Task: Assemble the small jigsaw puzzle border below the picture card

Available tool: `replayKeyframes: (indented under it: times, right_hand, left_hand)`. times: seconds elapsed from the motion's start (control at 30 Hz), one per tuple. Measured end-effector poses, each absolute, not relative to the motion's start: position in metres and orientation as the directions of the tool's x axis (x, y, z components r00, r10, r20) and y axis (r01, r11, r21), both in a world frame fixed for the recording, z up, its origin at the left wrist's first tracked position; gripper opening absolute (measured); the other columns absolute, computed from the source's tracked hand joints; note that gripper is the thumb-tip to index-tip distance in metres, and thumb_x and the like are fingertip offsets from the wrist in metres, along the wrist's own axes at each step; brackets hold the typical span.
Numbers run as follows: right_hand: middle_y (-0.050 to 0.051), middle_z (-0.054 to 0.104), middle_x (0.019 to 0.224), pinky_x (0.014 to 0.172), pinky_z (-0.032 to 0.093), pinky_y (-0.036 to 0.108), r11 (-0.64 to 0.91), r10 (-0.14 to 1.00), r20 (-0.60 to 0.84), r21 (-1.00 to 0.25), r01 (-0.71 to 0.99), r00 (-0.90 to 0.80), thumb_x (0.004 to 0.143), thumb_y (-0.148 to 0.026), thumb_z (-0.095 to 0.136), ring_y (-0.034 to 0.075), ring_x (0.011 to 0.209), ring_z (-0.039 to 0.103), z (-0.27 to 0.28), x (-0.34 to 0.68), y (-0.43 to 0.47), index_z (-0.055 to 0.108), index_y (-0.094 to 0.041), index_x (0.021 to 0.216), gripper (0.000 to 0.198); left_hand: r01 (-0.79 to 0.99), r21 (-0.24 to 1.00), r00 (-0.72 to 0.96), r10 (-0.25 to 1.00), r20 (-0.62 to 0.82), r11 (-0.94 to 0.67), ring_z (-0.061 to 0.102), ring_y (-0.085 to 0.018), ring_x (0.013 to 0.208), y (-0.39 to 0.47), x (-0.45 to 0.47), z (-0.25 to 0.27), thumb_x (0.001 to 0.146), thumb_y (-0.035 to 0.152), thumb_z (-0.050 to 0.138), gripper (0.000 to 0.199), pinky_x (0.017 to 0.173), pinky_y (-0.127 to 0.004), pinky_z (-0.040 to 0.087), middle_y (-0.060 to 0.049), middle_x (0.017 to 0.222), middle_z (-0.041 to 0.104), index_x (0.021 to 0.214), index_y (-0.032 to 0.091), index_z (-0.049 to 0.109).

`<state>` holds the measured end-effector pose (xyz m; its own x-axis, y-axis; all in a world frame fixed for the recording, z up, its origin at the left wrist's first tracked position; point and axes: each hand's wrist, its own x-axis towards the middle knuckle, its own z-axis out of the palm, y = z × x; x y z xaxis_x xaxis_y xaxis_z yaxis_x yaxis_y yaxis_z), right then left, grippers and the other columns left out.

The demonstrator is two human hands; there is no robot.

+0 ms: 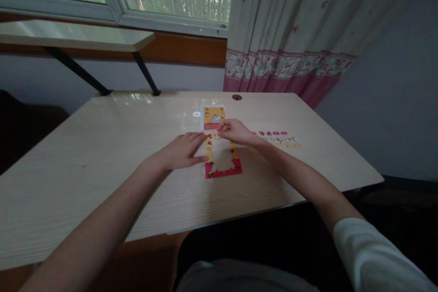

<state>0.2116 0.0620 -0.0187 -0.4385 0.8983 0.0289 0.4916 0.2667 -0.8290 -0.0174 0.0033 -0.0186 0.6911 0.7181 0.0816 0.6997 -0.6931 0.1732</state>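
Note:
A jigsaw puzzle border (224,173), red along the bottom and yellow higher up, lies on the table with bare wood inside it. My left hand (181,150) rests flat at its left side, fingers stretched and thumb apart, tips touching the edge. At the top of the border my right hand (235,131) is pinched on a small yellow puzzle piece (218,137), which the fingertips partly cover. Just beyond lies a reference picture (214,112) with a white cartoon figure on yellow and red.
Several loose puzzle pieces (278,138) lie in rows right of the border, sorted red, white and yellow, partly behind my right forearm. A raised shelf (78,36) on black supports stands at the back left. A curtain (290,64) hangs behind the wooden table (137,123).

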Motion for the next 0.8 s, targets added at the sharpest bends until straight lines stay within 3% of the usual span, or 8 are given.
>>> replayKeyframes:
  times: [0.3,0.8]
  right_hand:
    - [0.001,0.064,0.071,0.060,0.041,0.021,0.262,0.917,0.002,-0.756,0.600,-0.398,0.071,-0.016,0.066,0.009,0.064,0.056,-0.020,0.198,0.064,0.063,-0.014,0.078,0.008]
    - [0.000,0.064,0.069,0.069,0.042,0.024,0.430,0.892,0.180,-0.624,0.653,-0.415,0.071,-0.018,0.064,0.011,0.065,0.057,-0.027,0.191,0.061,0.067,-0.015,0.075,0.006]
  left_hand:
    - [0.735,0.104,0.671,0.740,0.032,-0.671,0.045,-0.035,0.123,0.001,-0.016,-0.017,0.085,0.067,0.038,0.076,0.100,-0.048,0.037,-0.021,0.138,0.045,0.137,0.012,0.041]
    - [0.738,0.124,0.664,0.747,0.043,-0.663,0.044,-0.035,0.124,0.001,-0.016,-0.018,0.085,0.067,0.040,0.074,0.100,-0.048,0.037,-0.020,0.139,0.045,0.136,0.014,0.041]
